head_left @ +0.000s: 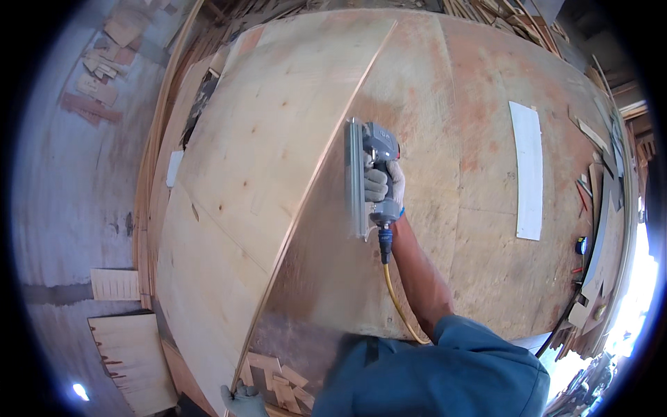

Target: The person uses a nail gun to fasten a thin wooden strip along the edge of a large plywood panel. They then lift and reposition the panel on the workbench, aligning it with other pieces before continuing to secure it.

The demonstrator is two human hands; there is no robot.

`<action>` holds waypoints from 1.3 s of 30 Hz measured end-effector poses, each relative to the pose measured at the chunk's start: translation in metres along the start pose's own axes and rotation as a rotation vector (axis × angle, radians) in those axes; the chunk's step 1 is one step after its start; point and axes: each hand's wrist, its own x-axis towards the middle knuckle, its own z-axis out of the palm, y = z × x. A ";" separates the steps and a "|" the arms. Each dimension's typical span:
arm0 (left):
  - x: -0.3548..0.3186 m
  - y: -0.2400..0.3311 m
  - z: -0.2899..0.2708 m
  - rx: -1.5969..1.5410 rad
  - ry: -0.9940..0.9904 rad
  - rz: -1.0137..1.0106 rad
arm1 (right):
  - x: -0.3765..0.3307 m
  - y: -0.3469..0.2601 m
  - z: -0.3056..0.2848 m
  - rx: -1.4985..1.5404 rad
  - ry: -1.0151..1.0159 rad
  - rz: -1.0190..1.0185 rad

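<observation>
Centrally, the right hand [384,182] clenched a nailer [368,174] while the left hand [244,401] gripped the plywood [257,160] corner at bottom; a slipping sheet could misplace fasteners.

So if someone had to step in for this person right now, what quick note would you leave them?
Right hand: gloved, gripping the grey nail gun, which rests flat on the big plywood bench. Its yellow hose trails back toward the body.
Left hand: gloved, holding the near end of the pale plywood sheet, whose long edge is raised off the bench.
Nearby: a white strip lies to the right; small wood offcuts sit by the left hand.
Done: the sheet is on the bench. I cannot tell whether any nails are in.
Left: probably settling the sheet flat and fastening it.
</observation>
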 end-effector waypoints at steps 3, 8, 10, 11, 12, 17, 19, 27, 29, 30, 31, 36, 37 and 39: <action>0.010 0.002 -0.005 -0.135 -0.012 -0.109 | 0.008 -0.015 -0.009 0.165 -0.258 0.101; 0.012 0.015 -0.028 -1.156 -0.055 -0.749 | 0.020 -0.058 -0.023 -0.271 -0.069 -0.059; 0.013 0.015 -0.032 -1.277 -0.031 -0.851 | 0.023 -0.073 -0.025 0.161 -0.243 0.177; 0.017 0.015 -0.033 -1.258 -0.039 -0.827 | 0.026 -0.076 -0.028 0.184 -0.282 0.188; 0.022 0.014 -0.034 -1.240 -0.049 -0.805 | 0.029 -0.079 -0.032 0.206 -0.322 0.200; 0.029 0.014 -0.038 -1.225 -0.064 -0.774 | 0.052 -0.093 -0.048 0.215 -0.226 0.075; 0.031 0.014 -0.037 -1.224 -0.069 -0.770 | 0.069 -0.101 -0.048 0.288 -0.293 0.104; 0.036 0.013 -0.033 -1.204 -0.065 -0.760 | 0.117 -0.095 -0.037 0.430 -0.411 0.150; 0.035 0.011 -0.036 -1.208 -0.062 -0.758 | 0.124 -0.089 -0.027 0.475 -0.442 0.189; 0.036 0.009 -0.035 -1.214 -0.066 -0.757 | 0.126 -0.086 -0.019 0.492 -0.445 0.178; 0.035 0.010 -0.037 -1.222 -0.063 -0.757 | 0.127 -0.085 -0.016 0.511 -0.467 0.191; 0.034 0.012 -0.042 -1.245 -0.103 -0.757 | 0.132 -0.076 0.004 0.604 -0.600 0.221; 0.032 0.013 -0.045 -1.249 -0.112 -0.757 | 0.131 -0.074 0.007 0.616 -0.602 0.216; 0.033 0.013 -0.048 -1.278 -0.136 -0.785 | 0.131 -0.073 0.008 0.561 -0.508 0.181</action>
